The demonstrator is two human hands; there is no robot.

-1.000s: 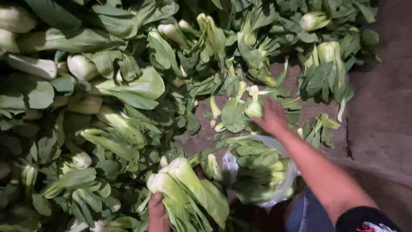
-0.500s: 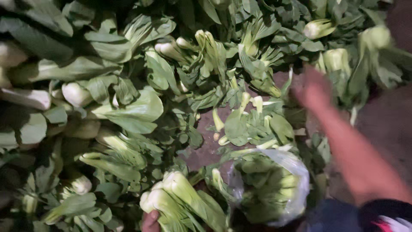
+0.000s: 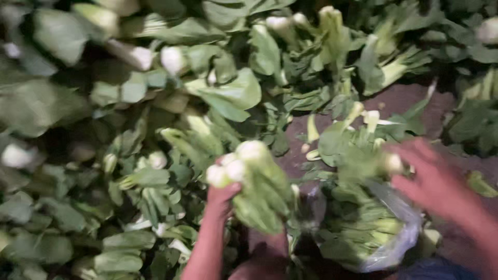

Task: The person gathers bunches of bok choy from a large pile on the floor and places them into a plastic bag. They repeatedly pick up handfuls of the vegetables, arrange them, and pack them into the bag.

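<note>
Near middle: left hand [image 3: 220,199] gripping a bok choy bunch [image 3: 254,184] | right hand [image 3: 433,179] blurry, fingers spread over plastic bag [image 3: 399,238] | bag's contents smeared, bottom cut off

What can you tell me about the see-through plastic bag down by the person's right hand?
The plastic bag is thin, clear and crinkly, with a whitish shine along its lower rim. It sits low at the right, mouth open upward, already holding several heads of bok choy with green leaves and pale stalks. The right hand is at its upper edge, blurred, seemingly with another small head of greens. The left hand holds a separate bunch just beside it. Its bottom is hidden by the frame edge.
</note>
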